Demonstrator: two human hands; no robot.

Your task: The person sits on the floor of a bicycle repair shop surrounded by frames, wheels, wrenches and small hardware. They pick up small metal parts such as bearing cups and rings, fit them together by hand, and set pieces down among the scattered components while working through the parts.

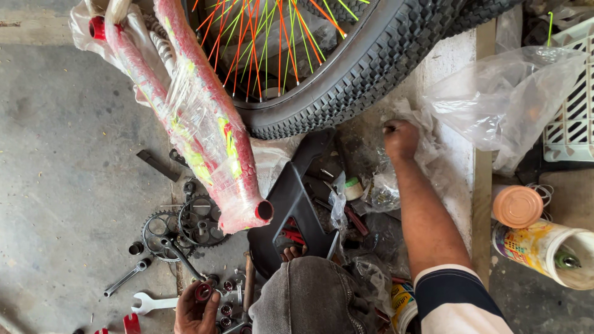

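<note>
My left hand (192,307) is low at the bottom edge and holds a small dark red ring-shaped part (203,291) between its fingers, above several similar small cups on the floor. My right hand (401,140) reaches forward among crumpled clear plastic bags (383,192). Its fingers are curled, and a small dark part (390,128) shows at the fingertips. A red bicycle frame (210,124) wrapped in clear film lies on a slant between the hands. Its open tube end is near a black plastic guard (291,204). My knee in grey denim (309,300) is at the bottom centre.
A wheel with a black knobbly tyre (346,86) and orange and green spokes lies at the top. A chainring with crank (179,229), a socket wrench (127,276) and a flat spanner (151,303) lie on the concrete at left. At right are an orange-lidded jar (516,205), a colourful tub (544,247) and a white crate (572,111).
</note>
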